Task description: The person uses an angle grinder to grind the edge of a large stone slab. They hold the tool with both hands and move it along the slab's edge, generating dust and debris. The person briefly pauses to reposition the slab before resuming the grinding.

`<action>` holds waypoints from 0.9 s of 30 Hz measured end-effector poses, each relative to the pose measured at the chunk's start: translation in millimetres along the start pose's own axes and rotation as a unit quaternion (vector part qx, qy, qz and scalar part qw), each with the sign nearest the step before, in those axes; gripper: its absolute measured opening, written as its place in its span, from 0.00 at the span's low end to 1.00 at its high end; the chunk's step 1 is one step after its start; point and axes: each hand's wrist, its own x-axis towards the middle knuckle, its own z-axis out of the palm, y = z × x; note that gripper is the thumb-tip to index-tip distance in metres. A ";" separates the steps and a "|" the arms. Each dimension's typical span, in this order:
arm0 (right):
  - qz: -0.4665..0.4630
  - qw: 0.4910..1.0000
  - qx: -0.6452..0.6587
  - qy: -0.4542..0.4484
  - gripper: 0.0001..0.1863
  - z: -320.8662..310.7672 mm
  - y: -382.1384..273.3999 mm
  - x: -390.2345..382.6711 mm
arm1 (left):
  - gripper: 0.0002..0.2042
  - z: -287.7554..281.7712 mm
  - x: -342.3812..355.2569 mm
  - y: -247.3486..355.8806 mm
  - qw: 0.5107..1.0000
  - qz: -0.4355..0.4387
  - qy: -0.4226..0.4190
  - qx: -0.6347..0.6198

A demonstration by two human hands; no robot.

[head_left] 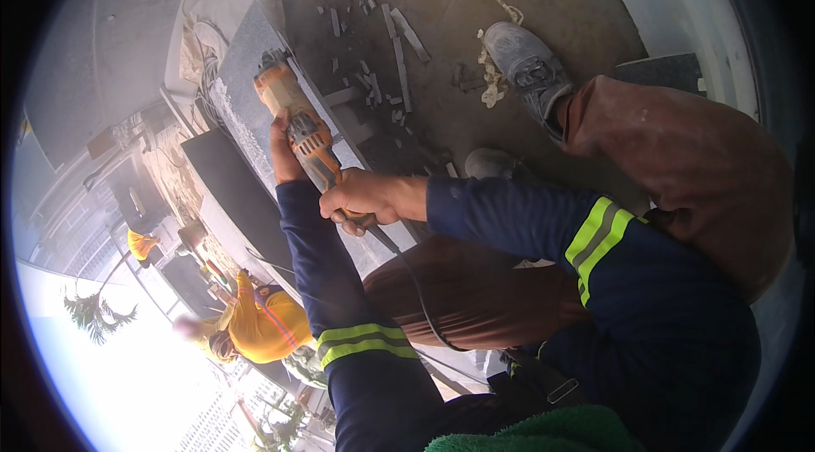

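An orange and grey power tool, apparently an angle grinder, points away from me with its head over the edge of a speckled grey slab. My left hand is wrapped round the tool's front body. My right hand grips its rear end, fingers curled round it. A black cord runs from that end across my brown-trousered leg. Whether the cutting head touches the slab I cannot tell.
Broken offcut strips litter the dusty floor beside my grey shoe. A dark slab lies left of the worked one. Workers in yellow, one near and one farther, are at left. A pale curved wall borders the right.
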 end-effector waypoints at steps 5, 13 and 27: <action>0.006 1.000 -0.001 0.002 0.05 -4.4 -10.0 12.5 | 0.29 -3.4 17.2 6.4 1.000 -0.015 0.002 0.015; 0.008 1.000 -0.008 0.009 0.06 -7.1 -15.3 21.4 | 0.30 -10.1 27.9 6.0 0.999 -0.036 -0.011 0.010; 0.005 1.000 0.008 0.006 0.05 -6.1 9.5 -7.1 | 0.29 -6.0 1.3 -12.6 1.000 -0.009 0.003 0.011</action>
